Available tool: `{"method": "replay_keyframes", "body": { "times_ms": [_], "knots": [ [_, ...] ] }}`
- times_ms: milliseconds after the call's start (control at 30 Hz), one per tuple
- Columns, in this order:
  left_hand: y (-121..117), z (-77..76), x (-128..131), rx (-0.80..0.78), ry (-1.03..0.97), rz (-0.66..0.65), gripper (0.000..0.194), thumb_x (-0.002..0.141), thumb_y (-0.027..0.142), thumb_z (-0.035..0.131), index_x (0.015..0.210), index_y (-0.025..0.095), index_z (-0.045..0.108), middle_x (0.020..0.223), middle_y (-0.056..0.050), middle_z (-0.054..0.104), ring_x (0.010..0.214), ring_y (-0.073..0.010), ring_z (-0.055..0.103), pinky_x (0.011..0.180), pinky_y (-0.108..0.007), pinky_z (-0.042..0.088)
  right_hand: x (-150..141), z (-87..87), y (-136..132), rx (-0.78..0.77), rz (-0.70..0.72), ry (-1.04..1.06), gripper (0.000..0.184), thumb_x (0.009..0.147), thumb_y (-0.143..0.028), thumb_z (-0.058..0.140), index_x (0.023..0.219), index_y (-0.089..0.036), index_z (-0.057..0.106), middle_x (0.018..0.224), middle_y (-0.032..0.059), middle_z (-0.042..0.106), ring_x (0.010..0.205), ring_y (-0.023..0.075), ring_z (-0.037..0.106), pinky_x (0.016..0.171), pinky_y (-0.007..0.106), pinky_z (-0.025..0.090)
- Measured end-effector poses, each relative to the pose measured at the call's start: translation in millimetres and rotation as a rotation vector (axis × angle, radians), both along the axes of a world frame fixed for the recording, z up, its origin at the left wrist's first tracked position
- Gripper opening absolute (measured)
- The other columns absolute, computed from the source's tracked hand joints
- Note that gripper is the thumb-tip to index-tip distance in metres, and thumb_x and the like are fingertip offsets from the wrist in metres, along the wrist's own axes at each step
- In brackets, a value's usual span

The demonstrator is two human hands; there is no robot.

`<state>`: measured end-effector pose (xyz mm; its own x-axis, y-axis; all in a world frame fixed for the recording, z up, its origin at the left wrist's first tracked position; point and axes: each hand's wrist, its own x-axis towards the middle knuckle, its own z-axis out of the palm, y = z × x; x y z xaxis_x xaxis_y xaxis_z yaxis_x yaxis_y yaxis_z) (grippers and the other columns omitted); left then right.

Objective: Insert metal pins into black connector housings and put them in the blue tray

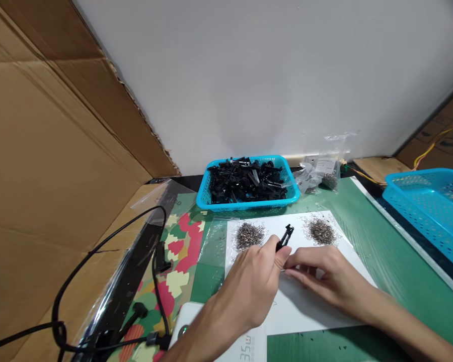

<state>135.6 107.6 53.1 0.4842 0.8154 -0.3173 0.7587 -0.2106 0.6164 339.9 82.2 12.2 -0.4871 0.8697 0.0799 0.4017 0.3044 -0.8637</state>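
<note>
My left hand (251,281) is closed in a pinch on a small black plastic clip (285,237), whose forked end sticks up past my fingers. Touching it from the right, my right hand (320,271) has its fingertips pressed together at the clip's base; what they pinch is too small to name. Both hands hover over a white sheet (305,306). Two heaps of tiny metal springs lie on that sheet, one to the left (249,235) and one to the right (320,230) of the clip.
A blue basket (249,201) full of black clips stands by the wall. Clear bags (319,176) of parts lie beside it. Another blue basket (434,211) sits at right. Black cables (109,281) and cardboard (53,151) fill the left. A white device (226,342) is near me.
</note>
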Motion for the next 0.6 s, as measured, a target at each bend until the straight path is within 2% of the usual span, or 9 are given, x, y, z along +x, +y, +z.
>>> {"method": "replay_keyframes", "body": {
  "times_ms": [67, 167, 267, 333, 400, 467, 600],
  "knots": [
    [0.5, 0.5, -0.4, 0.04, 0.011, 0.01, 0.042, 0.114, 0.049, 0.023, 0.095, 0.024, 0.05, 0.077, 0.0, 0.066, 0.07, -0.0209, 0.063, 0.062, -0.031, 0.035, 7.2, 8.2, 1.2, -0.095, -0.03, 0.057, 0.022, 0.106, -0.031, 0.059, 0.097, -0.021, 0.076, 0.081, 0.002, 0.073, 0.065, 0.0136, 0.065, 0.056, 0.023, 0.048],
    [0.5, 1.0, 0.4, 0.127, 0.082, -0.016, 0.038, 0.115, 0.046, 0.024, 0.1, 0.025, 0.052, 0.082, -0.001, 0.069, 0.078, -0.0234, 0.068, 0.065, -0.032, 0.037, 19.2, 14.9, 4.9, -0.218, -0.172, 0.258, 0.022, 0.103, -0.037, 0.067, 0.092, -0.02, 0.076, 0.074, 0.0033, 0.071, 0.058, 0.0146, 0.064, 0.052, 0.024, 0.051],
    [-1.0, -0.6, 2.5, 0.152, 0.13, -0.054, 0.036, 0.114, 0.042, 0.029, 0.1, 0.023, 0.056, 0.081, -0.002, 0.07, 0.076, -0.0259, 0.069, 0.063, -0.034, 0.035, 25.8, 12.7, 11.0, -0.251, -0.322, 0.507, 0.021, 0.103, -0.039, 0.067, 0.095, -0.02, 0.07, 0.075, 0.003, 0.067, 0.055, 0.0157, 0.064, 0.047, 0.025, 0.053],
    [-2.6, -3.8, 3.7, 0.167, 0.18, -0.107, 0.037, 0.113, 0.041, 0.031, 0.096, 0.022, 0.058, 0.077, -0.003, 0.069, 0.071, -0.0274, 0.068, 0.06, -0.035, 0.032, 26.3, 8.8, 14.9, -0.242, -0.372, 0.565, 0.021, 0.105, -0.04, 0.063, 0.096, -0.021, 0.064, 0.083, 0.0033, 0.067, 0.061, 0.0169, 0.068, 0.047, 0.025, 0.054],
    [-4.6, -8.5, 3.9, 0.229, 0.239, -0.199, 0.037, 0.113, 0.038, 0.029, 0.097, 0.021, 0.058, 0.076, -0.004, 0.068, 0.069, -0.0282, 0.068, 0.059, -0.035, 0.031, 25.0, 4.9, 17.1, -0.21, -0.407, 0.495, 0.024, 0.107, -0.042, 0.059, 0.093, -0.021, 0.06, 0.089, 0.0043, 0.067, 0.066, 0.0174, 0.071, 0.048, 0.025, 0.055],
    [-7.0, -14.4, 2.5, 0.304, 0.282, -0.279, 0.036, 0.114, 0.034, 0.027, 0.1, 0.021, 0.058, 0.076, -0.005, 0.067, 0.068, -0.0279, 0.068, 0.059, -0.035, 0.032, 23.4, 0.6, 17.1, -0.142, -0.429, 0.341, 0.025, 0.109, -0.041, 0.056, 0.093, -0.021, 0.058, 0.086, 0.0038, 0.068, 0.065, 0.0156, 0.069, 0.05, 0.024, 0.054],
    [-11.2, -25.9, -2.9, 0.411, 0.308, -0.374, 0.027, 0.112, 0.029, 0.033, 0.107, 0.02, 0.058, 0.076, -0.004, 0.065, 0.069, -0.0274, 0.067, 0.058, -0.034, 0.035, 21.8, -10.7, 12.0, 0.144, -0.436, -0.016, 0.016, 0.109, -0.03, 0.053, 0.097, -0.022, 0.059, 0.079, 0.0009, 0.07, 0.061, 0.0128, 0.064, 0.057, 0.024, 0.05]
  ]
}}
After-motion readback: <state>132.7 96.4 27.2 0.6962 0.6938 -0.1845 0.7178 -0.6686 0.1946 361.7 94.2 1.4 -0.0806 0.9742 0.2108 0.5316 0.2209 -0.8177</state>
